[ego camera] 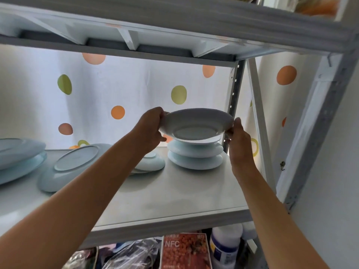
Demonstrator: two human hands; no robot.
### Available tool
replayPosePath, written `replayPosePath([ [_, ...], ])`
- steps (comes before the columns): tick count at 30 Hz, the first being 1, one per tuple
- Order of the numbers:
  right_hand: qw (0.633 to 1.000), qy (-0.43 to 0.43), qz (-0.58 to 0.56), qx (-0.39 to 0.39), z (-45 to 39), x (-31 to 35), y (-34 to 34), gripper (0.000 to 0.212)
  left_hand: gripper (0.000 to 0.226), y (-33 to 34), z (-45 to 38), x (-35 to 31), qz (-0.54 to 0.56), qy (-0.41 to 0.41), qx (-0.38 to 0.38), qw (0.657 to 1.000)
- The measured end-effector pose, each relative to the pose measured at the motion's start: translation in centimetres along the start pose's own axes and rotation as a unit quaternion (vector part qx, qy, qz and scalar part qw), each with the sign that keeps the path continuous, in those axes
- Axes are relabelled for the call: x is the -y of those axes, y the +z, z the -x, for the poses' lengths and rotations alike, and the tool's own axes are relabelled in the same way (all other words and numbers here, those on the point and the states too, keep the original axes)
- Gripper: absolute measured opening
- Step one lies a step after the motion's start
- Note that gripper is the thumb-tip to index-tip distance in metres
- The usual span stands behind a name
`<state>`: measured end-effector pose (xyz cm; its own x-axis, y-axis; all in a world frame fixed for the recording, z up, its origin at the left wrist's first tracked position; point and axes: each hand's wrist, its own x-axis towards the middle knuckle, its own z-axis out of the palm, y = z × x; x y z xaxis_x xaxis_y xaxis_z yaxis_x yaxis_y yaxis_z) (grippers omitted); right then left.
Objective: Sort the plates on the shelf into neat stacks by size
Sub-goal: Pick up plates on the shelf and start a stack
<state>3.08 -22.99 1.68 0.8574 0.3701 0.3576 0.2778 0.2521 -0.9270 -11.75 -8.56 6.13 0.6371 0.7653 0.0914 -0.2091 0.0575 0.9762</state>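
Large plates (17, 158) are lying stacked at the shelf's (174, 193) left end, with an upturned plate (75, 162) sitting just beside them. The left hand (150, 129) is gripping the left rim of a white plate (196, 124), fingers curled round it. The right hand (238, 140) is pinching the opposite rim, holding that plate level over the small stack (195, 155) at the right end.

Bare shelf (174, 195) front open to reach. Stack of pale plates (195, 156) fills back right corner beside post (234, 105). Overturned plates (75, 166) crowd left. Upper shelf (136, 45) caps headroom.
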Motion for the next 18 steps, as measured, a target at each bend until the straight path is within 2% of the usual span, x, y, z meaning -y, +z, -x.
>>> replayPosePath([
  [2, 0.999, 0.034, -0.031, 0.000, 0.5, -0.1, -0.1, 0.056, 0.024, -0.8, 0.0, 0.3, -0.013, 0.031, 0.006, 0.999],
  [3, 0.998, 0.041, -0.043, 0.002, 0.6, -0.3, -0.2, 0.052, 0.029, -1.3, -0.1, 0.4, -0.016, 0.050, 0.007, 0.999],
  [6, 1.000, 0.024, -0.008, 0.005, 1.1, -0.7, 0.0, 0.019, 0.049, -2.2, -0.2, 1.0, 0.024, 0.044, 0.022, 0.998],
  [7, 1.000, 0.005, 0.028, 0.002, 1.2, -0.9, 0.1, 0.015, 0.048, -2.4, -0.2, 1.2, 0.008, 0.045, 0.032, 0.998],
  [10, 0.996, -0.030, 0.088, -0.011, 1.6, -1.6, -0.3, 0.036, 0.027, -3.4, 0.5, 1.5, -0.121, 0.053, 0.065, 0.989],
  [13, 0.990, -0.036, 0.133, -0.005, 1.5, -2.3, -1.1, 0.036, 0.032, -4.4, 0.7, 2.3, -0.181, 0.048, 0.076, 0.979],
  [18, 0.966, -0.066, 0.250, 0.020, 1.8, -3.9, -1.6, 0.025, 0.028, -4.2, 0.9, 3.7, -0.312, 0.072, 0.011, 0.947],
])
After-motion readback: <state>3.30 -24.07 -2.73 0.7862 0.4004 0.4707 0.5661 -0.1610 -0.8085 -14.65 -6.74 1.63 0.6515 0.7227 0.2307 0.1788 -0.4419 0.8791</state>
